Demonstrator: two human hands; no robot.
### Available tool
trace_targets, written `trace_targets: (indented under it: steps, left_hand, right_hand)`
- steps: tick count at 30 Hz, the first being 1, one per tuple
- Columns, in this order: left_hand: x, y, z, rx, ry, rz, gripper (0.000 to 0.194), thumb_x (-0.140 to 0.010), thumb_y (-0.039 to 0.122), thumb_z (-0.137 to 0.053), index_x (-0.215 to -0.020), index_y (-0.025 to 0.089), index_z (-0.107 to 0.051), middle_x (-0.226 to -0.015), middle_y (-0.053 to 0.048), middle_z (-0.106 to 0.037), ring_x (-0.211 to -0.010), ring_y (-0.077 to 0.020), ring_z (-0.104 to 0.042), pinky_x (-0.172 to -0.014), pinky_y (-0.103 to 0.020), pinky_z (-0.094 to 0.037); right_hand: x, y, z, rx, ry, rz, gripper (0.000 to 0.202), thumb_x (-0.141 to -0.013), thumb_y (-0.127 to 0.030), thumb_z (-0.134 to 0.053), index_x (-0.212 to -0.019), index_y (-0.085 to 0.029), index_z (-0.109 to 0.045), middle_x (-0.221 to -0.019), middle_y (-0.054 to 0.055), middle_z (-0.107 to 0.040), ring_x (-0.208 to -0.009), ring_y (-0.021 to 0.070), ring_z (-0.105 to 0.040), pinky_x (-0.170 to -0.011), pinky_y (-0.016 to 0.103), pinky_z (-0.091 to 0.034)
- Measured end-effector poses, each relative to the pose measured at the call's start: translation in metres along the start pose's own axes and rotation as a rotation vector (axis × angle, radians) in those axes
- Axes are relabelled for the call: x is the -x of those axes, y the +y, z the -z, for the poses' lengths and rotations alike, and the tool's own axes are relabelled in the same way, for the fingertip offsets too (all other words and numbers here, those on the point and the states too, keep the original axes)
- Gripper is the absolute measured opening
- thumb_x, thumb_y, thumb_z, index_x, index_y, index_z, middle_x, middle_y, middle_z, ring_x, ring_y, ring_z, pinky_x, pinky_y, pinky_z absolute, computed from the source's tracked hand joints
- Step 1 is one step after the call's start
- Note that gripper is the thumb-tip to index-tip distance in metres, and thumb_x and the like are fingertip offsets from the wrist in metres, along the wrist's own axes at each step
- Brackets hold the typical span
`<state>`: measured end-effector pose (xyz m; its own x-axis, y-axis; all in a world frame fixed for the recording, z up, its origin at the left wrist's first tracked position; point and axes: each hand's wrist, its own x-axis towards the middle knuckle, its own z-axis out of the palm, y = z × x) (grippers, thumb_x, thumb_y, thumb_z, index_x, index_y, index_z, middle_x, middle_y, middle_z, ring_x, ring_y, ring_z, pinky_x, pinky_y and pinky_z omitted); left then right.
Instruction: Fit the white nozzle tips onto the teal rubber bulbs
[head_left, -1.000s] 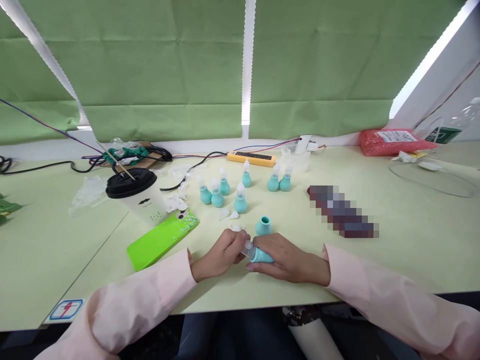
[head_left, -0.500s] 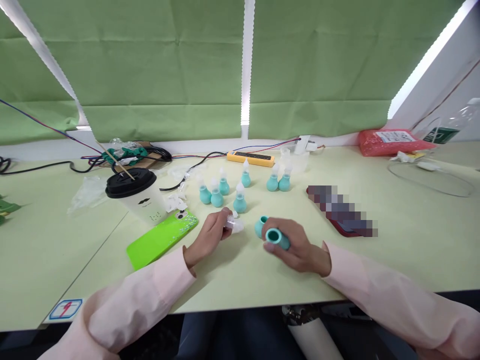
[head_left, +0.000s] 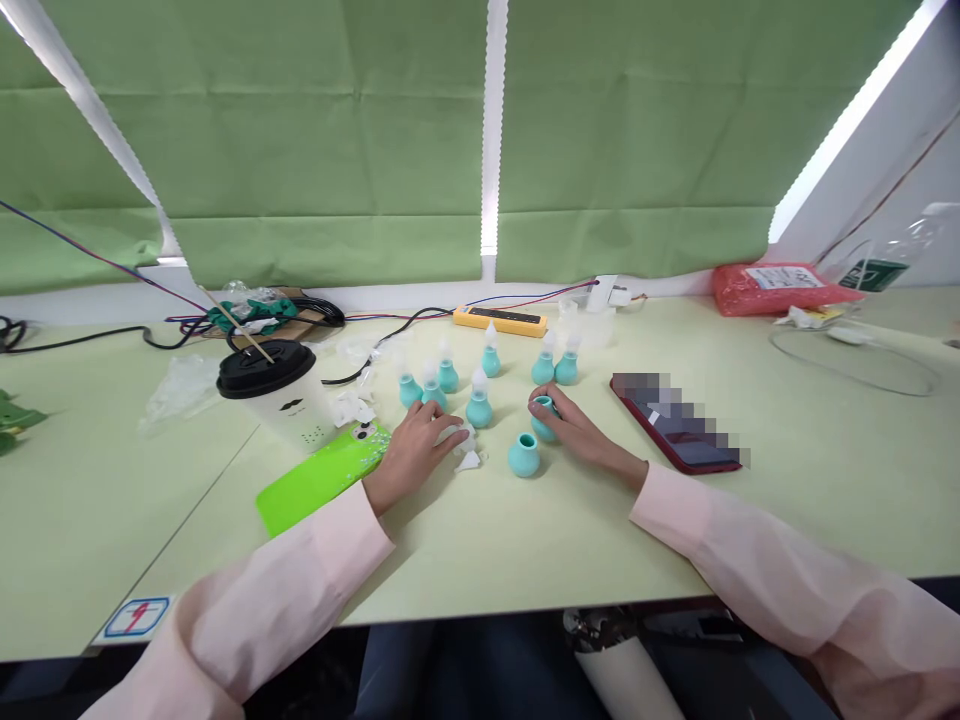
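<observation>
My left hand [head_left: 417, 448] is low over the table, its fingers closed around a clear plastic nozzle [head_left: 466, 436] that they partly hide. A small white piece [head_left: 469, 460] lies just beside it. My right hand [head_left: 576, 428] grips a teal rubber bulb [head_left: 543, 420], upright at the tabletop with its mouth up. A second teal bulb [head_left: 524, 456], open at the top, stands in front of it. Several teal bulbs with clear nozzles fitted stand farther back, among them one bulb [head_left: 479, 408] between my hands and a pair of bulbs [head_left: 555, 366] behind my right hand.
A green phone case [head_left: 319, 480] and a lidded paper cup [head_left: 281, 400] with a stick are at left. A red-edged phone [head_left: 675, 425] lies at right. A yellow power strip [head_left: 500, 320], cables and a red package [head_left: 780, 288] line the back.
My right hand has moved back and lowered the teal bulb from a tilt to upright, uncovering the second bulb. My left hand has brought the clear nozzle down among the small pieces on the table.
</observation>
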<state>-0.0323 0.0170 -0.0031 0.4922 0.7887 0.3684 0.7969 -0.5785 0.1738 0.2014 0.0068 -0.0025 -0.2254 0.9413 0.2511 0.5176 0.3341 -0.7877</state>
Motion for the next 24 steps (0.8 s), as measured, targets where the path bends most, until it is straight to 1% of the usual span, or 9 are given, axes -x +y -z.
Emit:
trace_targets:
  steps: [4,7,9,12,14,17,20,22,24]
  left_hand:
    - [0.0,-0.001,-0.001,-0.02,0.017,-0.002,0.033,-0.08,0.039,-0.038,-0.097,0.021,-0.059,-0.085,-0.007,-0.05,-0.083,-0.0194,-0.046,-0.069,-0.031,-0.04]
    - [0.001,0.001,-0.001,0.008,0.034,0.004,0.033,-0.079,0.039,-0.04,-0.099,0.02,-0.057,-0.082,-0.006,-0.05,-0.08,-0.0187,-0.047,-0.068,-0.03,-0.041]
    - [0.002,0.005,0.002,0.045,0.065,-0.004,0.032,-0.079,0.038,-0.039,-0.098,0.019,-0.057,-0.079,-0.005,-0.05,-0.078,-0.0176,-0.048,-0.067,-0.03,-0.041]
    - [0.004,0.018,0.008,0.099,0.156,-0.06,0.03,-0.08,0.035,-0.039,-0.098,0.017,-0.054,-0.078,-0.005,-0.05,-0.077,-0.0168,-0.047,-0.07,-0.03,-0.041]
    - [0.005,0.03,0.012,0.104,0.193,-0.117,0.032,-0.077,0.037,-0.042,-0.1,0.016,-0.051,-0.081,-0.006,-0.051,-0.08,-0.0181,-0.046,-0.071,-0.032,-0.041]
    - [0.007,0.046,0.011,0.076,0.161,-0.177,0.038,-0.074,0.041,-0.046,-0.104,0.017,-0.049,-0.089,-0.008,-0.051,-0.085,-0.0211,-0.044,-0.07,-0.033,-0.041]
    - [0.006,0.05,0.007,0.065,0.153,-0.181,0.033,-0.075,0.037,-0.045,-0.101,0.017,-0.049,-0.088,-0.008,-0.051,-0.085,-0.0211,-0.044,-0.069,-0.033,-0.041]
    - [0.004,0.046,0.006,0.083,0.2,-0.154,0.027,-0.076,0.032,-0.044,-0.098,0.017,-0.05,-0.085,-0.007,-0.051,-0.083,-0.0199,-0.044,-0.069,-0.032,-0.041]
    - [0.003,0.041,0.006,0.109,0.248,-0.12,0.022,-0.077,0.028,-0.043,-0.094,0.017,-0.05,-0.082,-0.005,-0.051,-0.081,-0.0184,-0.044,-0.07,-0.031,-0.04]
  right_hand:
    - [0.0,0.002,-0.004,-0.023,-0.018,0.013,0.025,-0.082,-0.045,-0.03,-0.086,-0.023,-0.041,-0.08,0.0,-0.045,-0.072,0.0139,-0.042,-0.067,0.027,-0.037]
    - [0.002,0.0,-0.003,-0.004,-0.047,0.017,0.025,-0.082,-0.044,-0.028,-0.091,-0.024,-0.04,-0.087,0.001,-0.046,-0.078,0.0143,-0.043,-0.071,0.028,-0.037]
    - [0.003,0.0,-0.002,0.007,-0.061,0.012,0.024,-0.082,-0.043,-0.03,-0.092,-0.023,-0.041,-0.091,0.001,-0.047,-0.081,0.0146,-0.044,-0.075,0.03,-0.037]
    - [0.002,0.003,-0.001,-0.029,-0.051,0.027,0.021,-0.082,-0.039,-0.033,-0.088,-0.021,-0.042,-0.088,0.001,-0.05,-0.08,0.0147,-0.046,-0.074,0.031,-0.037]
    - [0.001,0.005,0.0,-0.066,-0.039,0.061,0.016,-0.08,-0.035,-0.039,-0.082,-0.02,-0.044,-0.083,0.001,-0.051,-0.077,0.0145,-0.048,-0.071,0.03,-0.038]
    - [-0.001,0.007,0.001,-0.166,-0.028,0.136,0.014,-0.075,-0.031,-0.047,-0.082,-0.019,-0.046,-0.083,0.002,-0.053,-0.078,0.0149,-0.049,-0.069,0.029,-0.039]
    - [0.0,0.005,0.002,-0.263,-0.056,0.258,0.029,-0.068,-0.032,-0.057,-0.091,-0.018,-0.045,-0.089,0.004,-0.053,-0.084,0.0161,-0.05,-0.072,0.03,-0.039]
    - [0.0,0.002,0.004,-0.257,-0.119,0.322,0.045,-0.058,-0.031,-0.067,-0.096,-0.018,-0.045,-0.089,0.004,-0.054,-0.084,0.0166,-0.051,-0.074,0.031,-0.04]
    - [0.001,0.0,0.004,-0.224,-0.17,0.336,0.055,-0.05,-0.03,-0.072,-0.097,-0.018,-0.047,-0.085,0.004,-0.055,-0.079,0.0163,-0.052,-0.072,0.03,-0.041]
